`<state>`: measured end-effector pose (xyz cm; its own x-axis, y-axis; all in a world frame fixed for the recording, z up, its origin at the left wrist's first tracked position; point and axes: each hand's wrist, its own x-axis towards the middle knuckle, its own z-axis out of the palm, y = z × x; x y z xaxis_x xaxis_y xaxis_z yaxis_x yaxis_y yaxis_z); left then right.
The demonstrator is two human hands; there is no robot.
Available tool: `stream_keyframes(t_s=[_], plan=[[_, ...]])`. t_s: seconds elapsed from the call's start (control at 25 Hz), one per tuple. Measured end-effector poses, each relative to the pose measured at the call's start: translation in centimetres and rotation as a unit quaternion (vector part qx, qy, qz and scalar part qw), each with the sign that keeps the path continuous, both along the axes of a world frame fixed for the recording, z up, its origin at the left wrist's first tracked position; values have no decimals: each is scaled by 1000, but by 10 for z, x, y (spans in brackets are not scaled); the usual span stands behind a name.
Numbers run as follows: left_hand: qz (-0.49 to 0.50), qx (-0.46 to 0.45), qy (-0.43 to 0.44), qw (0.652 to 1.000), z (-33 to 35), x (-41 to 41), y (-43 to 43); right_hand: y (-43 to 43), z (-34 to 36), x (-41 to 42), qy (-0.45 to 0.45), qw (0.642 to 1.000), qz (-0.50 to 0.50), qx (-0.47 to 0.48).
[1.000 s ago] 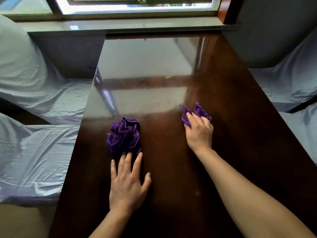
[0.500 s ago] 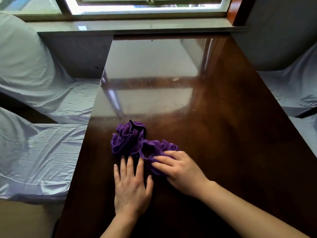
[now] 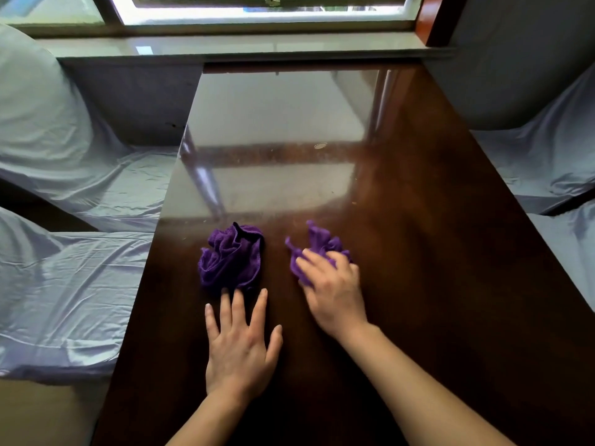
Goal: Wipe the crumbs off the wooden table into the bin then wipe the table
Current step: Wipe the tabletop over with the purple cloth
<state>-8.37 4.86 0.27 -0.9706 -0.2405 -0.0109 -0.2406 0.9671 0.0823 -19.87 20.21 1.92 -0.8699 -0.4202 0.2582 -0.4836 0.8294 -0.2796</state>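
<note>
Two purple cloths lie on the dark glossy wooden table. One crumpled cloth sits bunched left of centre, and my left hand lies flat on the wood just below it, fingers spread, fingertips touching its near edge. To its right, my right hand presses down on the second purple cloth, gripping it against the table. Small pale crumbs dot the surface farther back, near the window's reflection. No bin is in view.
Seats draped in pale blue-grey fabric flank the table on the left, and more covered seats stand on the right. A window sill runs along the table's far end.
My right hand swept its cloth from the right-centre in toward the bunched cloth, then back out to the right. My left hand stayed flat below the bunched cloth.
</note>
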Motion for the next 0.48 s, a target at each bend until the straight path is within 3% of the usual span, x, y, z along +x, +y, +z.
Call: stream_keyframes(t_s=[0.12, 0.2, 0.28, 0.36, 0.48], plan=[[-18, 2, -1, 1000, 1, 2, 0, 36, -8, 39, 41, 988, 140, 43], [-29, 9, 4, 1000, 2, 4, 0, 71, -8, 32, 81, 978, 171, 85], [-40, 17, 7, 999, 2, 6, 0, 109, -6, 6, 86, 983, 105, 121], [-50, 18, 7, 999, 3, 7, 0, 149, -3, -24, 54, 990, -28, 128], [-63, 8, 1, 998, 4, 5, 2, 198, -1, -65, -15, 972, -220, 78]])
